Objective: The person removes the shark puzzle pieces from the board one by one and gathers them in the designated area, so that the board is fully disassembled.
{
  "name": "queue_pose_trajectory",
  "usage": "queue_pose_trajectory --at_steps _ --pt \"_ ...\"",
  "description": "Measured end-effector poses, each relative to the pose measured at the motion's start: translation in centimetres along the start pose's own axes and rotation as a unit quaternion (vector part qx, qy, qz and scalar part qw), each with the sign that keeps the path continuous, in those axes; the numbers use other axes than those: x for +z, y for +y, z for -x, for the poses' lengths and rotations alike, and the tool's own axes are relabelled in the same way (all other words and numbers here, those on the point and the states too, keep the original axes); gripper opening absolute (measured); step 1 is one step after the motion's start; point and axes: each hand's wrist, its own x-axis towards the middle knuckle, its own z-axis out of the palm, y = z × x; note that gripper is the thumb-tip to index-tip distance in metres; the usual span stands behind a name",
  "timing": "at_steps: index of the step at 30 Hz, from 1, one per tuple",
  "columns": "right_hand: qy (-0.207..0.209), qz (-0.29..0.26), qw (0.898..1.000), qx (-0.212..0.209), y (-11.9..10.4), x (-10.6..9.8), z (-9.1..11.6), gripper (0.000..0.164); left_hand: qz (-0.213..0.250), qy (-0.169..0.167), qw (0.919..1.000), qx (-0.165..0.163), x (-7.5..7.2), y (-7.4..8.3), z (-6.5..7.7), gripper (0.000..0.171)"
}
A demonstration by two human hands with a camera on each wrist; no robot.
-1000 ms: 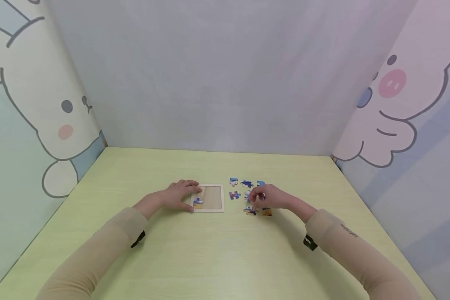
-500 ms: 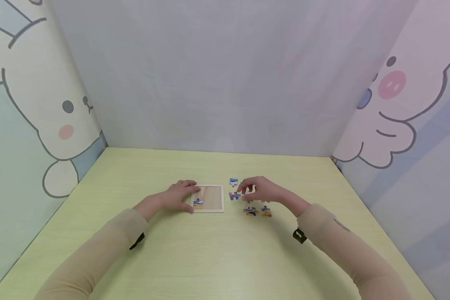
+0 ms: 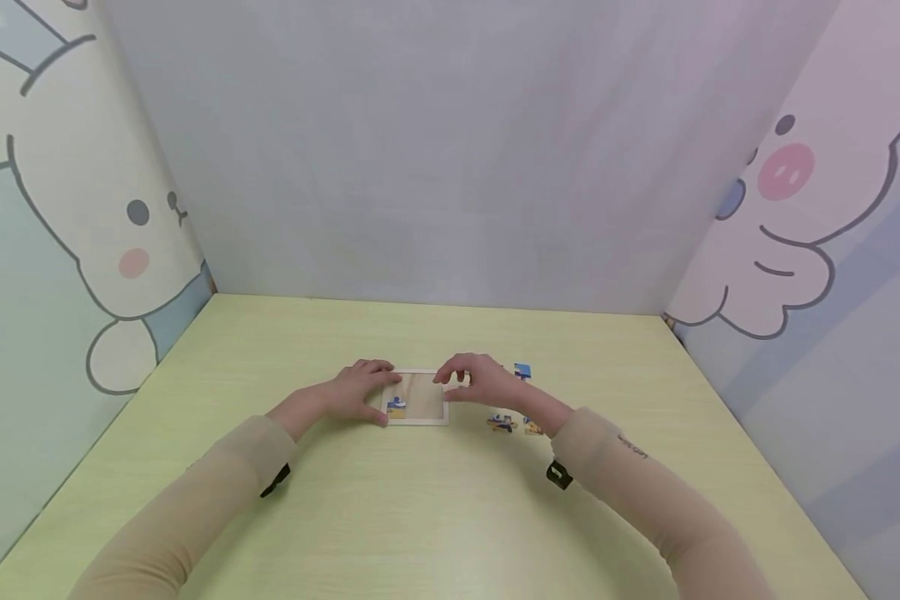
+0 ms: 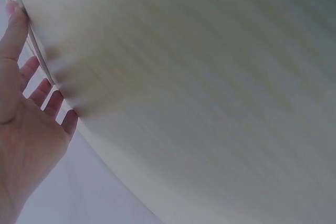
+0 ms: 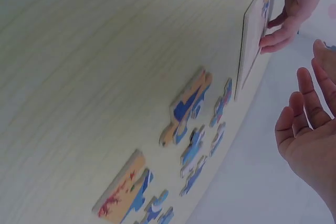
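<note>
I see only one blue and yellow puzzle piece (image 3: 396,406) sitting in the flat wooden puzzle tray (image 3: 418,419). My left hand (image 3: 360,387) holds the tray's edge. My right hand (image 3: 474,382) hovers over the tray; I can't tell if it holds anything. The loose colourful pieces (image 5: 185,111) wait beside the tray.

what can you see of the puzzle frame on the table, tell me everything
The puzzle frame is a small, flat, light wooden tray with a pale raised rim and a bare wood-grain recess. It lies flat on the yellow-green table, near the middle. One blue, white and yellow piece sits in its near left corner; the rest is unfilled. The left hand holds its left edge, and the right hand is at its far right corner. Loose pieces lie to its right.
</note>
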Motion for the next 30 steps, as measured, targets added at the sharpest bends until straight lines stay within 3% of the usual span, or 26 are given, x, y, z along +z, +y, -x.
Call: queue_pose_trajectory --at_steps 16,22,30 --pt "-0.046 -0.030 0.998 0.036 0.2 3.8 -3.0 0.036 -0.003 0.002 1.0000 0.005 0.2 -0.4 -0.3 0.081" --pt "-0.066 -0.010 0.997 0.042 0.1 4.2 -3.7 0.040 -0.007 0.003 0.9999 0.007 0.3 -0.5 -0.3 0.082" --pt "-0.084 0.051 0.995 0.007 0.1 4.6 -4.5 0.044 -0.009 0.002 0.9999 0.012 0.0 -0.4 0.0 0.081"
